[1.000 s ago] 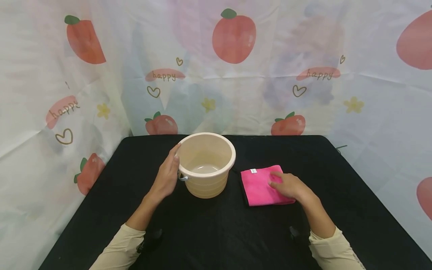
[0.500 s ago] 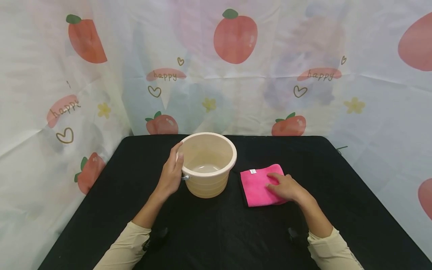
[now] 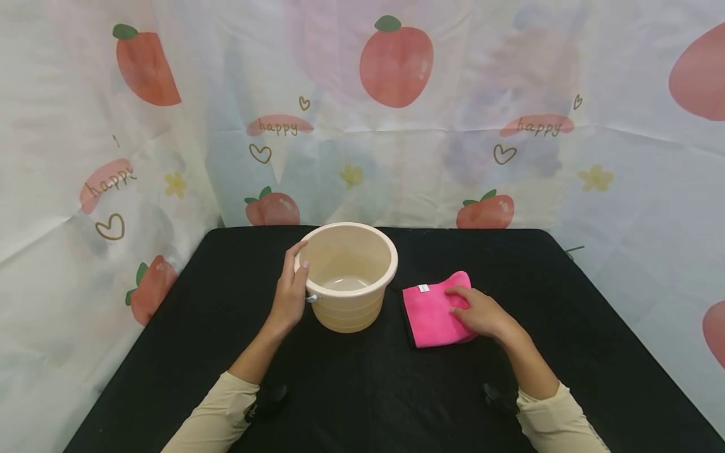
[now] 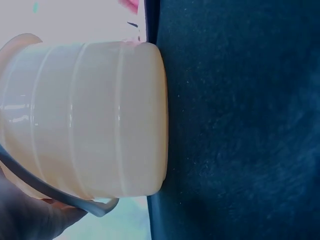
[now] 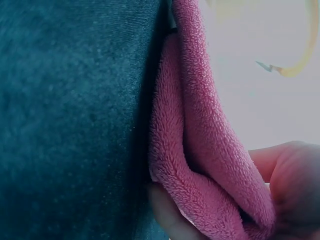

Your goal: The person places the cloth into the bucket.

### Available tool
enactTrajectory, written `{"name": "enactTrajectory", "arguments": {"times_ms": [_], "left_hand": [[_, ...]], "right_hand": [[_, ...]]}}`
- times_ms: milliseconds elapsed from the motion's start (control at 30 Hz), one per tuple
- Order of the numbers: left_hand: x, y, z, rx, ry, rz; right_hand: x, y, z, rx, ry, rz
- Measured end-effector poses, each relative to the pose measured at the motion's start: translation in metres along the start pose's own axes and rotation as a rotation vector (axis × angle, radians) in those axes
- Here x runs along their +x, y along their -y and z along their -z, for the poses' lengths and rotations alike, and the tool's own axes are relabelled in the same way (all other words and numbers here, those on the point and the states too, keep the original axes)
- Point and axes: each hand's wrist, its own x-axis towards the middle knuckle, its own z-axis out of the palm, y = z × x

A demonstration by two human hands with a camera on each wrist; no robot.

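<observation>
A cream bucket (image 3: pixel 345 314) stands upright on the black-covered table. My left hand (image 3: pixel 290 292) holds it at its left side, with fingers and thumb at the rim. In the left wrist view, that hand (image 4: pixel 30 215) shows behind the bucket's grey handle (image 4: pixel 55 192), which hangs down along the ribbed wall. To the right lies a folded pink cloth (image 3: pixel 433 318) with a small white tag. My right hand (image 3: pixel 481 313) pinches its right edge. The right wrist view shows the cloth (image 5: pixel 210 125) folded over between the thumb and fingers, its layers bunching near the palm.
The black tablecloth (image 3: pixel 362 390) runs to the table's back edge just behind the bucket. Fruit-printed fabric (image 3: pixel 396 163) hangs behind the table and on both sides.
My left hand has shifted slightly right, closer onto the bucket's rim. The right hand has moved a little left, bending the cloth's right edge up; its far right corner has risen.
</observation>
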Motion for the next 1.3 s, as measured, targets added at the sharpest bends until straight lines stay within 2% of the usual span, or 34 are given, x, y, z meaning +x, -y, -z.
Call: {"name": "enactTrajectory", "arguments": {"times_ms": [100,367,500,667,867,1133,1300], "left_hand": [[0.001,0.0,0.0,-0.014,0.002,-0.005],[0.002,0.021,-0.001,0.009,-0.015,-0.037],[0.002,0.023,-0.002,-0.018,-0.014,-0.035],[0.003,0.017,-0.002,-0.04,0.001,0.003],[0.003,0.004,0.001,-0.037,0.021,0.033],[0.003,0.017,0.0,-0.022,0.014,0.026],[0.003,0.019,0.001,-0.004,0.016,0.022]], "right_hand": [[0.0,0.0,0.0,0.006,-0.001,-0.012],[-0.001,-0.001,0.0,0.018,0.0,-0.031],[-0.001,-0.001,-0.001,0.022,-0.012,-0.029],[-0.001,-0.001,0.0,0.032,-0.034,-0.027],[0.0,0.0,0.002,0.101,-0.07,-0.028],[-0.002,0.005,0.005,0.183,-0.119,0.003],[-0.002,0.007,0.006,0.295,-0.173,0.011]]}}
